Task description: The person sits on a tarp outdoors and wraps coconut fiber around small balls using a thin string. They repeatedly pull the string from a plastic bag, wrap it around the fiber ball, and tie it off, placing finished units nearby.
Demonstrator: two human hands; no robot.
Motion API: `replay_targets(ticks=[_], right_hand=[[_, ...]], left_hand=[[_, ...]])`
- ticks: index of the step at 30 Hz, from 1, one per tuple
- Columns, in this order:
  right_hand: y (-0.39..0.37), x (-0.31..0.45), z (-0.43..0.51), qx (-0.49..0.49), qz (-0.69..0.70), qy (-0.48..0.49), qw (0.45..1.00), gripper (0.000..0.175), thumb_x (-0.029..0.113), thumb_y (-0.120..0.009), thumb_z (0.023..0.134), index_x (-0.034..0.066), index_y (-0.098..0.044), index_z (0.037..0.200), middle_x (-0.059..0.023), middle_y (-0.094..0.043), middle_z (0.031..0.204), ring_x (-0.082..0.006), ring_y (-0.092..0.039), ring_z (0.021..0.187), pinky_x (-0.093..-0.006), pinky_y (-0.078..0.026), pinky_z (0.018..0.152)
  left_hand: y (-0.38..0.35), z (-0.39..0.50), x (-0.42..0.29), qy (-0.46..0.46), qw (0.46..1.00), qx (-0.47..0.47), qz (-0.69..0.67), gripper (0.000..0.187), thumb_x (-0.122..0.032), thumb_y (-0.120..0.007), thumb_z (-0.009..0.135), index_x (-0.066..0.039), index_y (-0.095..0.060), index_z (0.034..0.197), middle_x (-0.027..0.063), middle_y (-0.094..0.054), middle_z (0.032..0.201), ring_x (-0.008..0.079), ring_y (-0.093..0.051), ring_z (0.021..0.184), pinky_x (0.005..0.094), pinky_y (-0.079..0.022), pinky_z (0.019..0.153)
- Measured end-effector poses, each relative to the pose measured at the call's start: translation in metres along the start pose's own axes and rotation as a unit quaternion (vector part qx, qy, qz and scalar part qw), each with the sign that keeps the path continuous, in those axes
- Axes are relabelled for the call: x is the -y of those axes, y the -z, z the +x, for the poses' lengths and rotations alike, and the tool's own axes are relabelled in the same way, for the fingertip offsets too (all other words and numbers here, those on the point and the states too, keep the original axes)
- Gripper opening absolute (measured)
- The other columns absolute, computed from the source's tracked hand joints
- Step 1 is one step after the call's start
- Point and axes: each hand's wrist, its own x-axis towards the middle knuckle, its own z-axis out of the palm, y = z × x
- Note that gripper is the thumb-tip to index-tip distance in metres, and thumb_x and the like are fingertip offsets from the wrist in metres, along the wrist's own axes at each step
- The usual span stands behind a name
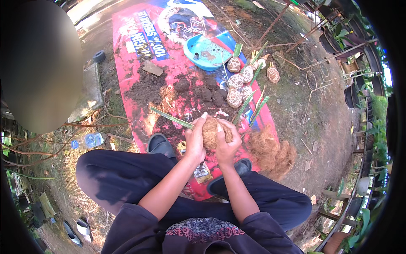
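Between my two hands is a ball of brown coconut fibre (209,135), held above the red banner sheet (127,74). A long green snake plant leaf (171,117) sticks out from its left side, past my left hand (195,139). That hand cups the ball's left side, thumb pointing up. Curled around the right side is my right hand (229,143), its thumb pressed on the fibre. Loose coconut fibre (272,152) lies in a heap to the right. Dark soil (146,92) and several round soil lumps (209,93) are spread beyond my hands.
A blue plastic basin (207,52) stands farther off on the sheet. Several string-wrapped fibre balls (235,81), some with leaves, sit right of it. A flat stone piece (153,68) rests by the soil. A plastic bottle (88,140) lies at left; potted plants line the right.
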Motion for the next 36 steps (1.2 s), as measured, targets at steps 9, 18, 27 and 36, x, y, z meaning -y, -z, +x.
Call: replay_targets(ticks=[9, 18, 27, 36], right_hand=[[0.015, 0.006, 0.014, 0.156, -0.057, 0.12, 0.979, 0.032, 0.014, -0.068, 0.086, -0.0036, -0.067, 0.112, -0.0177, -0.068, 0.113, -0.0301, -0.065, 0.108, -0.0394, -0.046, 0.098], [0.007, 0.008, 0.01, 0.137, -0.101, 0.228, 0.958, 0.017, 0.008, -0.061, 0.091, -0.0025, -0.071, 0.101, -0.0167, -0.07, 0.111, -0.0246, -0.065, 0.105, -0.0376, -0.047, 0.097], [-0.009, 0.005, -0.002, 0.016, 0.03, -0.006, 0.999, 0.026, 0.019, -0.069, 0.087, -0.0016, -0.068, 0.102, -0.0158, -0.068, 0.108, -0.0268, -0.066, 0.098, -0.0374, -0.048, 0.095], [0.001, 0.004, -0.003, 0.005, 0.108, -0.172, 0.979, 0.017, 0.013, -0.064, 0.093, -0.0027, -0.069, 0.098, -0.0111, -0.069, 0.102, -0.0119, -0.061, 0.096, -0.03, -0.05, 0.085]], left_hand=[[0.007, 0.006, -0.007, 0.082, 0.995, 0.013, -0.057, 0.019, -0.024, -0.056, 0.097, -0.007, -0.059, 0.105, 0.007, -0.064, 0.096, 0.0185, -0.065, 0.089, 0.0362, -0.055, 0.079], [0.013, 0.01, 0.006, 0.019, 0.998, 0.0, -0.066, 0.031, -0.029, -0.047, 0.102, -0.004, -0.058, 0.116, 0.0081, -0.064, 0.1, 0.0212, -0.066, 0.091, 0.0357, -0.055, 0.084], [0.011, 0.012, 0.0, -0.079, 0.997, -0.019, 0.019, 0.03, -0.031, -0.057, 0.099, -0.003, -0.062, 0.089, 0.0097, -0.067, 0.09, 0.0183, -0.065, 0.077, 0.0317, -0.054, 0.075], [0.012, 0.001, -0.002, -0.015, 0.997, 0.057, 0.052, 0.029, -0.033, -0.057, 0.098, -0.005, -0.06, 0.107, 0.0077, -0.063, 0.1, 0.0174, -0.065, 0.09, 0.0344, -0.054, 0.082]])
